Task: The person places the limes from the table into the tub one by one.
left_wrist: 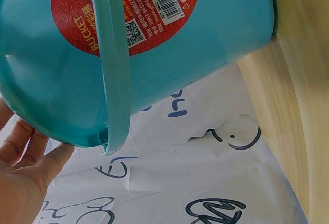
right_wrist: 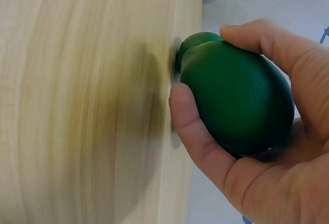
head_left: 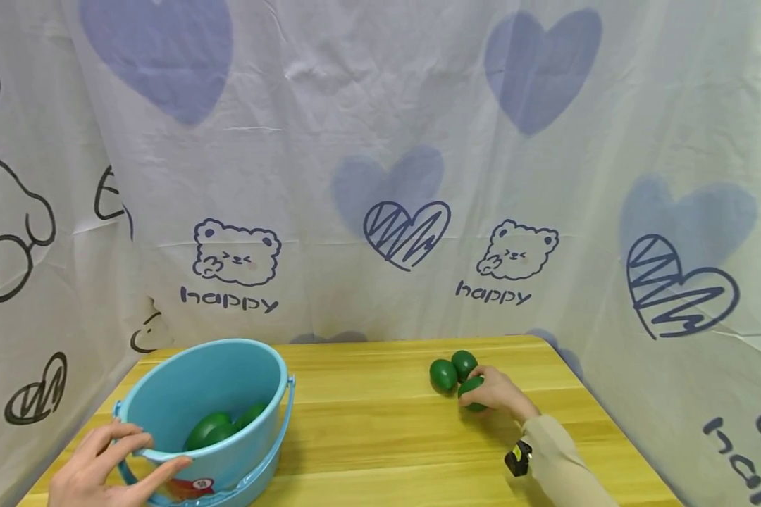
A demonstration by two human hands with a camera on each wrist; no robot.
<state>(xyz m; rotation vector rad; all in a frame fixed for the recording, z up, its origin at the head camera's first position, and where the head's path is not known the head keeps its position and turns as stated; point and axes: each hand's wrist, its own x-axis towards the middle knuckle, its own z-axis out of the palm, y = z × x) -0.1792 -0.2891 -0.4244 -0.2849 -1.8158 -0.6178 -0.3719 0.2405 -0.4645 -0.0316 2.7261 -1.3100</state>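
Observation:
A light-blue bucket (head_left: 228, 373) stands at the left of the table, with several dark green rounded objects (head_left: 209, 431) inside. My left hand (head_left: 104, 465) pinches its near left rim, thumb outside and fingers over the edge. In the left wrist view the thumb of that hand (left_wrist: 31, 172) touches the rim beside the bucket's handle (left_wrist: 115, 80). Over at the right, my right hand (head_left: 497, 394) holds a dark green, smooth egg-shaped object (right_wrist: 236, 95) between thumb and fingers. Two similar egg-shaped objects, one nearer (head_left: 443, 376) and one farther (head_left: 464, 364), lie just beyond it.
The wooden table (head_left: 355, 422) spans the area between the bucket and the right hand. White cloth (head_left: 317, 176) printed with hearts and bears hangs behind and at both sides. A red label (left_wrist: 164, 13) is on the bucket's wall.

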